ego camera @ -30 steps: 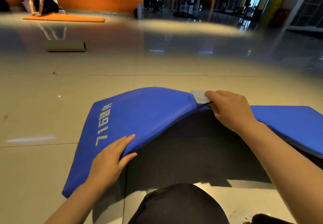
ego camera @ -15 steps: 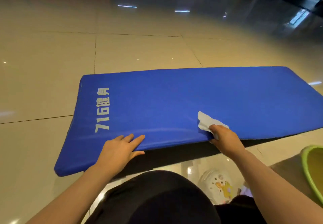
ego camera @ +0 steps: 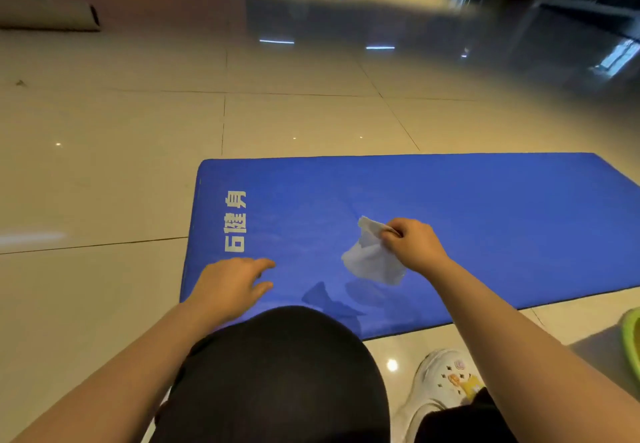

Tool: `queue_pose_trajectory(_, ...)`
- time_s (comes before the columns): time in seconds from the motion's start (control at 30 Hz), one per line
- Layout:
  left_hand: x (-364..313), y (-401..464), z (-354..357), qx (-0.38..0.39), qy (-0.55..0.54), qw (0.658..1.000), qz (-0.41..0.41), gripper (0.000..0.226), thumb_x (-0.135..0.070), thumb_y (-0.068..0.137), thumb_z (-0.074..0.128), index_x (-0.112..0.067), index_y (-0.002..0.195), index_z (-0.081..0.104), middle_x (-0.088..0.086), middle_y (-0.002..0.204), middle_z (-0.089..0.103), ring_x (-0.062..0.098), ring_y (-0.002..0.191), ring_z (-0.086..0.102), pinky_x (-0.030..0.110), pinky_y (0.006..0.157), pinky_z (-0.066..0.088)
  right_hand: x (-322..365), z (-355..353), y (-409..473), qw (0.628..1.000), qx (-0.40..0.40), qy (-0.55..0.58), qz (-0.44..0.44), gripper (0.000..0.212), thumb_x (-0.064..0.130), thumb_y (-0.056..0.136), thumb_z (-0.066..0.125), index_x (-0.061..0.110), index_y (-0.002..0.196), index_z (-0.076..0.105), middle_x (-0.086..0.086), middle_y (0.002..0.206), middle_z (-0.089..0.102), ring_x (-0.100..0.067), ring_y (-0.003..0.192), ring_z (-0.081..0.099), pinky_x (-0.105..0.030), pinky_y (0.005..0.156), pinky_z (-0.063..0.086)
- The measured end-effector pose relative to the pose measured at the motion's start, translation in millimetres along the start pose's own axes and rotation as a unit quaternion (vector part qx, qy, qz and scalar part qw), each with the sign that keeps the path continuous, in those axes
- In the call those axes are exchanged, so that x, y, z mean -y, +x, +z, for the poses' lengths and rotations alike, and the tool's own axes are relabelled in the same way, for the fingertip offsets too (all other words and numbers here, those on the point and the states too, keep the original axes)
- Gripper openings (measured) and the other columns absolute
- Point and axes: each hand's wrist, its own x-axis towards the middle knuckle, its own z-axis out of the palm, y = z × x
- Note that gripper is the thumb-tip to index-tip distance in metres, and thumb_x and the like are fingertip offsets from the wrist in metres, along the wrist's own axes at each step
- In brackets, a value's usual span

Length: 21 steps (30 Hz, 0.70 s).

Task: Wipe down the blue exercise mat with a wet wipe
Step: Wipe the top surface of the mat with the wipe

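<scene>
The blue exercise mat (ego camera: 467, 207) lies flat on the tiled floor, its white lettering near the left end. My right hand (ego camera: 414, 245) hovers over the mat's near middle and pinches a crumpled white wet wipe (ego camera: 372, 257), which hangs from the fingers just above the surface and casts a shadow below. My left hand (ego camera: 230, 285) is over the mat's near left corner with fingers loosely spread and nothing in it; whether it touches the mat is unclear. My dark-clad knee hides part of the near edge.
A rolled grey mat (ego camera: 52, 15) lies far left on the floor. A green basin rim (ego camera: 632, 345) shows at the right edge. My white clog (ego camera: 446, 378) stands beside the mat's near edge. Glossy beige tiles (ego camera: 104, 183) surround the mat.
The mat, lifted and folded a second ago, now lies flat. Both hands let go of its near edge. My right hand lifted the wipe over the mat; my left moved onto the corner.
</scene>
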Motion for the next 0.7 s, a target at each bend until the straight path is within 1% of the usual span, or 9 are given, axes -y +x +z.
queue_pose_trajectory(0.1,14.0,-17.2,-59.3,-0.07,-0.067,0.995,-0.034,0.036,-0.044,0.1,0.05,-0.034,0.135,0.054,-0.012,0.12,0.066,0.013,0.109,0.061,0.028,0.084,0.047,50.1,-29.0,-12.7,1.0,-0.013,0.012,-0.02,0.027,0.023,0.098,0.048,0.011,0.074,0.055,-0.002,0.072,0.053,-0.019,0.069,0.047,-0.031,0.057,0.033)
queue_pose_trajectory(0.17,14.6,-32.3,-106.9,-0.087,-0.121,0.988,-0.024,0.034,-0.042,0.099,0.054,-0.031,0.132,0.058,-0.01,0.117,0.066,0.011,0.103,0.061,0.028,0.084,0.048,85.6,-50.0,-26.2,0.999,-0.024,0.001,-0.046,0.028,0.022,0.097,0.047,0.013,0.071,0.048,-0.003,0.073,0.052,-0.021,0.07,0.047,-0.031,0.058,0.033)
queue_pose_trajectory(0.23,7.6,-51.3,-154.2,-0.053,-0.158,0.986,0.009,0.036,-0.04,0.098,0.056,-0.03,0.133,0.056,-0.005,0.123,0.064,0.011,0.102,0.058,0.027,0.085,0.044,117.2,-70.0,-45.0,0.995,-0.038,-0.003,-0.088,0.027,0.02,0.098,0.042,0.014,0.072,0.046,-0.006,0.076,0.056,-0.025,0.073,0.051,-0.033,0.062,0.039)
queue_pose_trajectory(0.3,-8.6,-72.6,-193.9,0.016,-0.145,0.989,0.037,0.041,-0.042,0.098,0.055,-0.031,0.138,0.051,-0.003,0.131,0.06,0.013,0.108,0.054,0.024,0.087,0.038,137.5,-85.0,-66.5,0.989,-0.065,-0.013,-0.129,0.03,0.024,0.1,0.039,0.018,0.071,0.043,-0.006,0.077,0.058,-0.028,0.074,0.056,-0.036,0.066,0.045)
queue_pose_trajectory(0.37,-30.4,-93.5,-221.4,0.07,-0.093,0.992,0.051,0.046,-0.045,0.099,0.052,-0.032,0.143,0.045,-0.002,0.137,0.055,0.015,0.116,0.052,0.024,0.091,0.033,141.9,-92.7,-87.5,0.984,-0.093,-0.048,-0.144,0.034,0.026,0.102,0.037,0.022,0.069,0.037,-0.002,0.073,0.051,-0.028,0.074,0.05,-0.037,0.063,0.039)
queue_pose_trajectory(0.43,-50.8,-106.3,-238.5,0.086,-0.042,0.994,0.061,0.05,-0.048,0.099,0.05,-0.033,0.145,0.042,-0.001,0.141,0.053,0.017,0.122,0.05,0.025,0.093,0.032,134.3,-95.1,-101.3,0.984,-0.108,-0.052,-0.129,0.034,0.026,0.102,0.037,0.02,0.069,0.038,0.001,0.07,0.046,-0.026,0.074,0.045,-0.035,0.061,0.031)
queue_pose_trajectory(0.53,-71.6,-110.6,-246.8,0.07,0.01,0.995,0.072,0.053,-0.05,0.099,0.049,-0.03,0.148,0.039,0.0,0.144,0.05,0.021,0.126,0.049,0.029,0.099,0.034,120.8,-96.3,-109.5,0.992,-0.092,0.011,-0.082,0.028,0.024,0.1,0.041,0.011,0.076,0.051,-0.002,0.074,0.051,-0.025,0.075,0.046,-0.032,0.06,0.033)
queue_pose_trajectory(0.57,-75.4,-110.0,-246.2,0.064,0.018,0.995,0.074,0.054,-0.051,0.099,0.049,-0.03,0.148,0.039,0.0,0.144,0.05,0.021,0.126,0.049,0.03,0.1,0.035,119.4,-97.1,-111.3,0.993,-0.09,0.033,-0.073,0.027,0.022,0.099,0.043,0.01,0.076,0.051,-0.003,0.075,0.051,-0.025,0.075,0.047,-0.031,0.06,0.035)
queue_pose_trajectory(0.7,-71.5,-99.6,-232.4,0.037,-0.022,0.997,0.072,0.052,-0.051,0.098,0.049,-0.028,0.145,0.044,0.001,0.144,0.05,0.021,0.124,0.049,0.032,0.103,0.037,115.7,-95.9,-112.8,0.992,-0.082,0.072,-0.057,0.026,0.02,0.098,0.043,0.01,0.074,0.046,-0.006,0.074,0.05,-0.024,0.071,0.047,-0.032,0.064,0.04)
